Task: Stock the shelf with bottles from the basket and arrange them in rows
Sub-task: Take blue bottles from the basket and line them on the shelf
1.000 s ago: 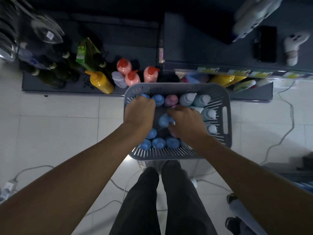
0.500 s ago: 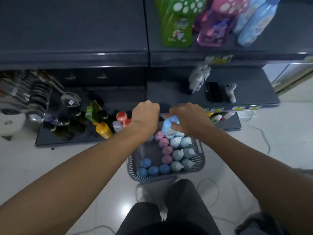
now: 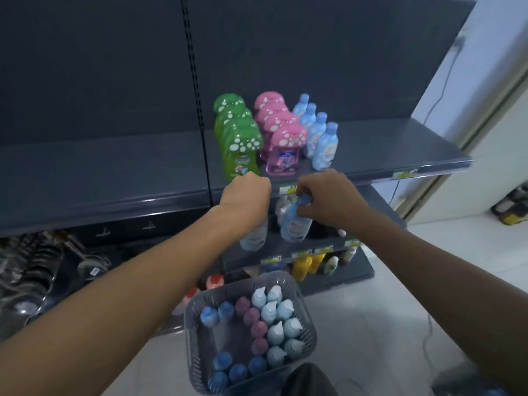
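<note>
Now, left hand (image 3: 247,197): grips a pale bottle (image 3: 254,238).
Right hand (image 3: 331,200): grips a blue bottle (image 3: 295,224).
Basket (image 3: 191,324), six o'clock: capped bottles (image 3: 275,332) upright.

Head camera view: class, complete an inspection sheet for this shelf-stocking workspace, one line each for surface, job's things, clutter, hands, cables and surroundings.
Surface: dark upper shelf, holding rows of upright green bottles, pink bottles and light-blue bottles.
Job's things: grey basket on the floor, holding upright bottles with blue, pink and pale caps.
Clutter: metal ladles at lower left; yellow bottles on the bottom shelf.
Hands: left hand grips a pale bottle by its top; right hand grips a blue bottle at its neck.
Cables: thin cable running down the right wall.
Surroundings: white tiled floor; yellow-and-black object far right, too blurred to identify.
</note>
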The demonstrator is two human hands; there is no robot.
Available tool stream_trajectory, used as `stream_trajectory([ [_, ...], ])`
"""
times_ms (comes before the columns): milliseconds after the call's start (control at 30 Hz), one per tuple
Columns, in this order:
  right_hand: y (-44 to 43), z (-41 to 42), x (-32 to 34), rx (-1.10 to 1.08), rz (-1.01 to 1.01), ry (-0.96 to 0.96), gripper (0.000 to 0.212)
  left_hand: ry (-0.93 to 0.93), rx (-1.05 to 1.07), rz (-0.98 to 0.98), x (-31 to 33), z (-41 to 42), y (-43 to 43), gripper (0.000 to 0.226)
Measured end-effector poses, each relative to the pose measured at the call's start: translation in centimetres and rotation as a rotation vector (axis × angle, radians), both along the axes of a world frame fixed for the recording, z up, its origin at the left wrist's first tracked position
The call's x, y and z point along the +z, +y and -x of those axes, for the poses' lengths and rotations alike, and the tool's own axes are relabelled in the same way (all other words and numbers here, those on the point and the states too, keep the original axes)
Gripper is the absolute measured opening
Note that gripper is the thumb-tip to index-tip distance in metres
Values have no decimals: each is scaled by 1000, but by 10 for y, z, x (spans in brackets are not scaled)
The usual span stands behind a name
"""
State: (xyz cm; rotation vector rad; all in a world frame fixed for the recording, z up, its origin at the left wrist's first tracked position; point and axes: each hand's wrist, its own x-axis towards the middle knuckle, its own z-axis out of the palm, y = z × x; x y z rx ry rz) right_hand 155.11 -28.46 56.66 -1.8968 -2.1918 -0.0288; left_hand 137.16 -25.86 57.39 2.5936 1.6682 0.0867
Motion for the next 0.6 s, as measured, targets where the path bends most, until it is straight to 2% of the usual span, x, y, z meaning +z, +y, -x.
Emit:
stream_trajectory([
  [67, 2, -17, 14, -15, -22, 23, 24, -32, -9, -17, 14, -13, 1, 31],
  [133, 7, -35, 26, -37, -26, 32, 19, -38, -34, -37, 25, -29, 2, 3],
  [200, 15, -55, 34, -64, -23, 27, 16, -35, -48, -45, 30, -46, 6, 24],
  [267, 24, -78, 41, -83, -18, 30, 16, -31, -74, -42, 34, -66, 11, 23],
  [367, 43, -113, 50, -81, -32, 42, 17, -57, -83, -15, 41, -97, 24, 9],
  [600, 104, -194, 68, -55, 13, 79, 15, -150, -95, 46, 59, -178, 56, 29],
])
